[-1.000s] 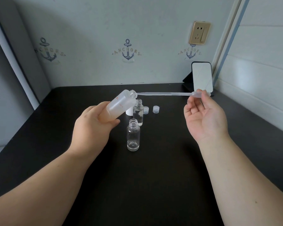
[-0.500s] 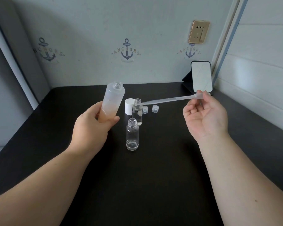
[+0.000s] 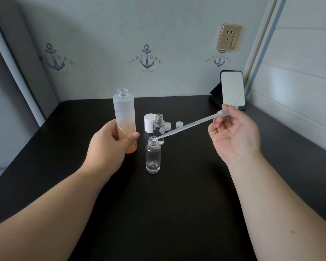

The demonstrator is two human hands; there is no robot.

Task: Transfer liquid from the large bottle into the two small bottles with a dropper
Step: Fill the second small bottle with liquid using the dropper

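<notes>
The left hand now holds the big bottle upright. The right hand pinches the dropper, its tip moved to the near small bottle, maybe just inside, ready to squeeze.

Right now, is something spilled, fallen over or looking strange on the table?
Nothing stands out. No spill shows on the black table. Both small bottles stand upright, the caps sit behind them, the left hand holds the large bottle upright, and the dropper tip meets the nearer bottle's mouth.
</notes>
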